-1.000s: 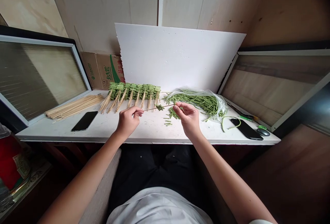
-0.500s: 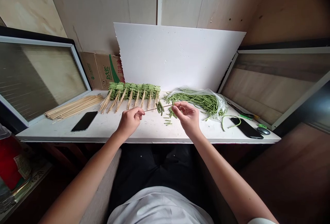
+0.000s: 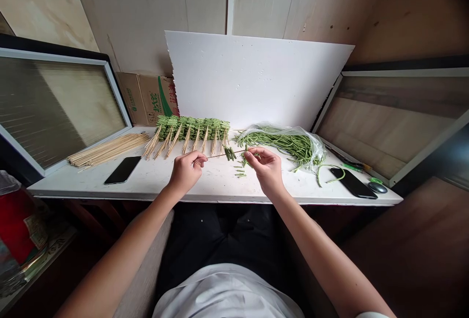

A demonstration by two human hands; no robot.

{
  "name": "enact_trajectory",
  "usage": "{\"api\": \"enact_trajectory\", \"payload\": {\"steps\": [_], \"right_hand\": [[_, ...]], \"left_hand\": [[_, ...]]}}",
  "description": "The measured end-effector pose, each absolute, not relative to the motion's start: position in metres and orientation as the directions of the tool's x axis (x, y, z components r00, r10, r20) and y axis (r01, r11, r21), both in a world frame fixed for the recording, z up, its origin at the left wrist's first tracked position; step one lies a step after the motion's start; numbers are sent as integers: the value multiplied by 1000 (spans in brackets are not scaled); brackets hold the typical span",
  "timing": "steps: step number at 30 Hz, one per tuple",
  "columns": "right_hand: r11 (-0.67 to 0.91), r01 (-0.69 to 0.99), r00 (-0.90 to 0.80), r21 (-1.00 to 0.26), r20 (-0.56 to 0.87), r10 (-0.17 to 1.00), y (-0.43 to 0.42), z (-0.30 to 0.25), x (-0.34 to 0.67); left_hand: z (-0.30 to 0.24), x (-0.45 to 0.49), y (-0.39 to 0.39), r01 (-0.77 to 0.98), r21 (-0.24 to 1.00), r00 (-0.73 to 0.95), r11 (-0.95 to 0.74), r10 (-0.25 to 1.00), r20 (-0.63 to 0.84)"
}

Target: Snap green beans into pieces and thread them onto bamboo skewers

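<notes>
The table (image 3: 205, 188) lies under everything, and along it I have the bagged beans (image 3: 289, 144) at two o'clock from my hands, the skewered stack (image 3: 194, 125) at eleven and the spare sticks (image 3: 106, 151) at nine. My left hand (image 3: 186, 174) is closed on one stick (image 3: 214, 156), held by its nine o'clock end; my right hand (image 3: 268, 165) has thumb and forefinger pinched on a bean piece (image 3: 245, 147) at the three o'clock end. Whether the point is through it yet I cannot tell. Midway along hangs a cluster of threaded pieces (image 3: 230, 153), tilted at slightly different angles; more cut pieces (image 3: 240, 172) lie at five o'clock. To do this well, I'd hold the stick level and firm, pierce each piece through its middle so it doesn't split, keep my fingertip off the point's line, and slide it along until it sits snug and parallel. As for writing, the box (image 3: 144, 100) at ten o'clock carries green characters that look like 北大荒, with red ones beside them, partly cut off and hard to read. The red container (image 3: 16, 222) at eight o'clock has a pale label (image 3: 35, 230), too small to make out.
</notes>
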State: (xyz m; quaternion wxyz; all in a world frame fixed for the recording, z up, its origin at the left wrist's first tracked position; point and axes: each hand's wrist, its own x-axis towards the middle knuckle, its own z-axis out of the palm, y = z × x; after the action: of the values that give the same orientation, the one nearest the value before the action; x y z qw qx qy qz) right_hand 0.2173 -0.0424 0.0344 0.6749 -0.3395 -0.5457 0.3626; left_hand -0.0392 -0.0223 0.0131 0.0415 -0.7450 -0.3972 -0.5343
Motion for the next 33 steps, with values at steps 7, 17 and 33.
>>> {"api": "enact_trajectory", "payload": {"steps": [7, 17, 33], "right_hand": [[552, -62, 88, -832, 546, 833, -46, 30, 211], [534, -16, 89, -845, 531, 843, -48, 31, 208], [565, 319, -131, -761, 556, 821, 3, 0, 248]], "left_hand": [[12, -35, -27, 621, 306, 166, -722, 502, 849], [17, -34, -31, 675, 270, 123, -687, 465, 877], [13, -44, -18, 718, 346, 60, -604, 549, 834]]}}
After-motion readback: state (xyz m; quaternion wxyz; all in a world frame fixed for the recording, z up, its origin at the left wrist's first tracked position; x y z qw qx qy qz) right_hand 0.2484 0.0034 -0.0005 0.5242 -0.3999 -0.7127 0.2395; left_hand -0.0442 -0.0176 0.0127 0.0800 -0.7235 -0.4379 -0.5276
